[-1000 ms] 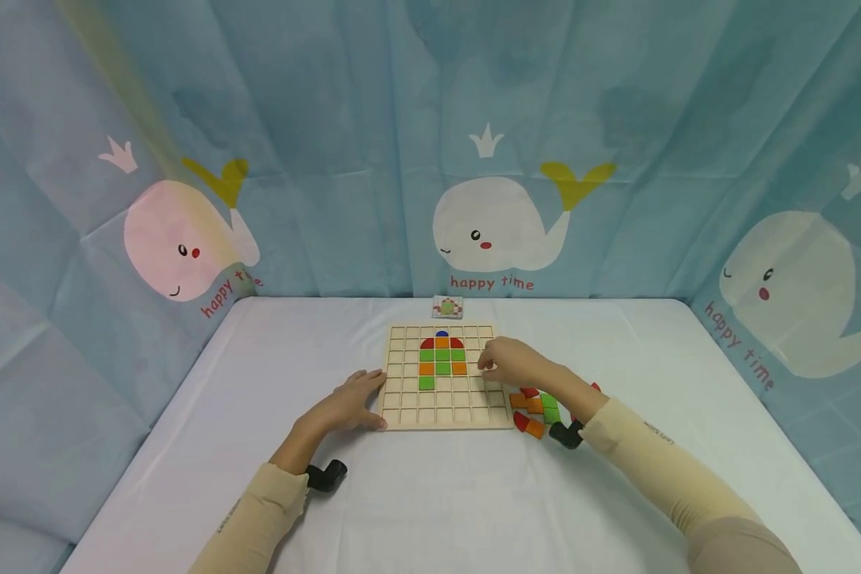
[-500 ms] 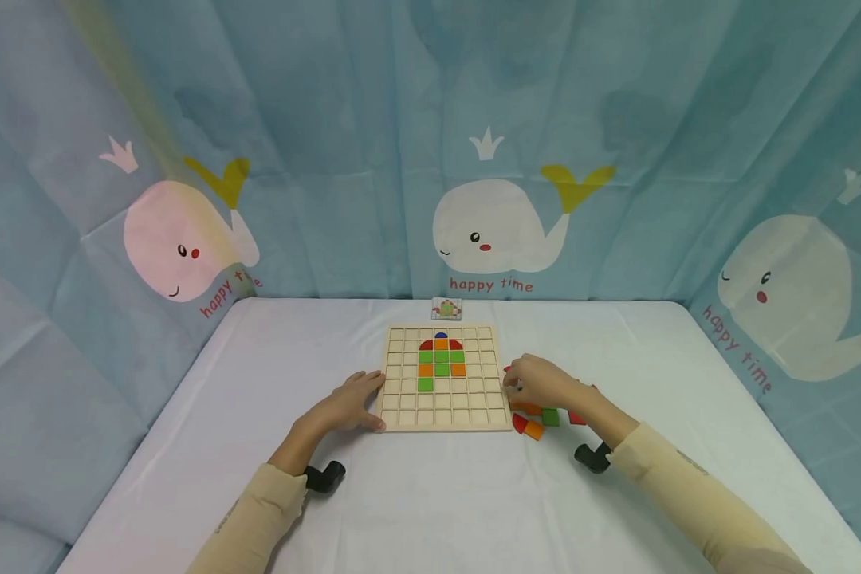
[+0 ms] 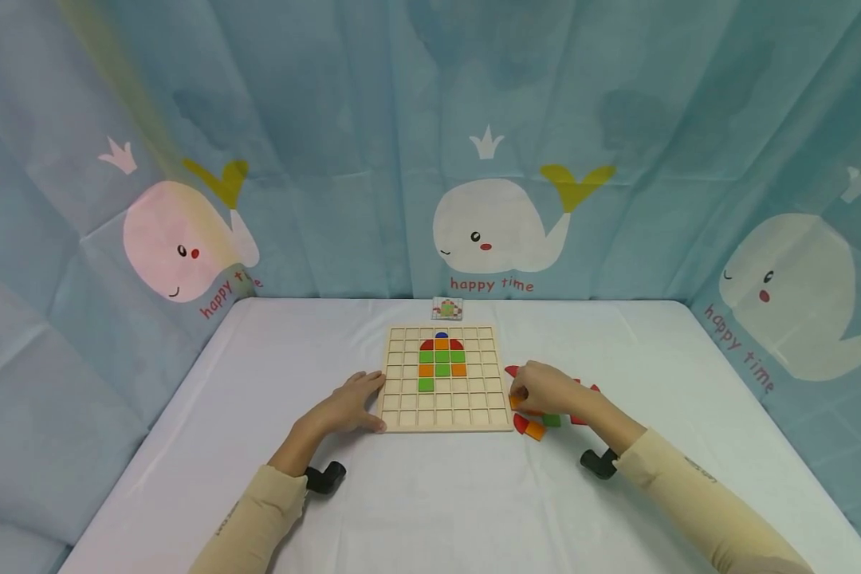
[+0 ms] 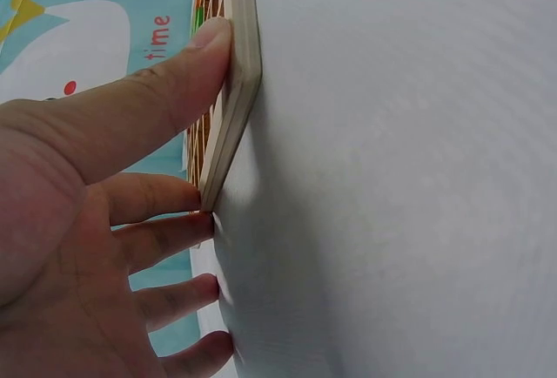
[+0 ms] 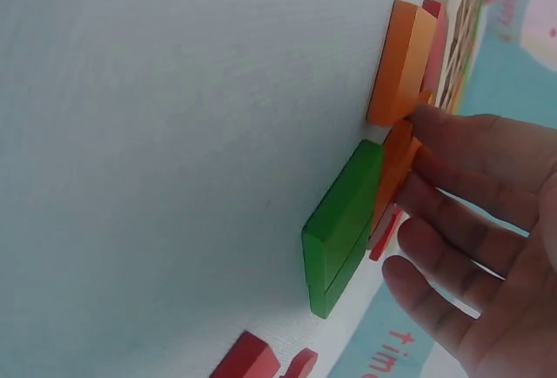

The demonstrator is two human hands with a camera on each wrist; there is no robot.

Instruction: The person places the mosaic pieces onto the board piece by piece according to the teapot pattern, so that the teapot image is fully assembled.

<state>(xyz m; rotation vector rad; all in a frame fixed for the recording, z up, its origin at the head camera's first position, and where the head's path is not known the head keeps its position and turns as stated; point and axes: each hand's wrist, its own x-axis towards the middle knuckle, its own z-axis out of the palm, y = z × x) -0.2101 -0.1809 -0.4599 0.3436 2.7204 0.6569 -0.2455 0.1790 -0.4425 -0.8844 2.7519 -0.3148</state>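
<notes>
My left hand (image 3: 346, 403) rests at the left edge of a wooden grid board (image 3: 402, 405). Its thumb lies on the board's rim (image 4: 246, 64), with the other fingers spread along the side. Coloured tiles sit in the grid: a blue piece (image 3: 441, 336) at the top, red curved ones, and orange and green squares. Right of the board, my right hand (image 3: 544, 388) bends down over loose blocks. Its thumb and index fingertips touch an orange block (image 5: 393, 169); I cannot tell whether they pinch it. A green block (image 5: 341, 212) lies beside it.
Another orange block (image 5: 402, 64) and a red curved piece (image 3: 520, 423) lie near the board's right edge. More red pieces (image 5: 246, 357) lie partly under the right wrist. A small picture card (image 3: 447, 308) lies behind the board. Whale-printed curtains (image 3: 330, 231) surround the white table.
My right hand has moved from over the board's right side to the loose blocks, then slightly further right and nearer. The left hand stays at the board, and the tiles there look the same.
</notes>
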